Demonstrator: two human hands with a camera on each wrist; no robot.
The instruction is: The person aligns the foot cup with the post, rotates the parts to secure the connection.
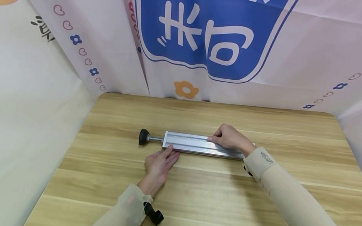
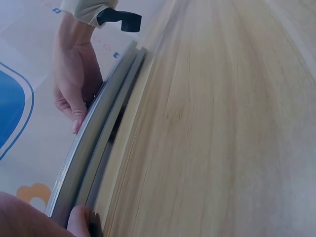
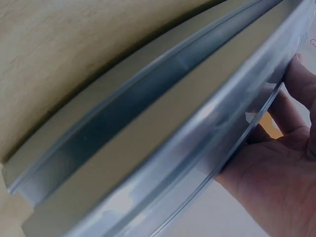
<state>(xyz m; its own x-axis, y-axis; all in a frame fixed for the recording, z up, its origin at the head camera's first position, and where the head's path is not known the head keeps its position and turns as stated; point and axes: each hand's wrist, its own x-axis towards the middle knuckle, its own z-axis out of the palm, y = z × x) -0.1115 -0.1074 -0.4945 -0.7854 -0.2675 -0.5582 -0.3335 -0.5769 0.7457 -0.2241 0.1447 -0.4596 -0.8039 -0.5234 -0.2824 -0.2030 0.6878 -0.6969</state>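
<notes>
A long aluminium rail [image 1: 202, 145] lies flat across the middle of the wooden bench [image 1: 210, 203], a thin rod ending in a black knob [image 1: 143, 137] sticking out of its left end. The right hand [image 1: 230, 138] rests on the rail's top, fingers curled over the far edge and gripping it. The left hand [image 1: 160, 162] lies flat on the bench with straight fingers touching the rail's near edge.

The right wrist view shows the rail's grooved profile (not visible from the head view). The left wrist view shows a black clip [image 2: 121, 19] at the right sleeve's cuff.

Behind hangs a printed backdrop [image 1: 211, 30] with large white characters on blue; the small print on the right cuff [image 1: 265, 159] is unreadable.
</notes>
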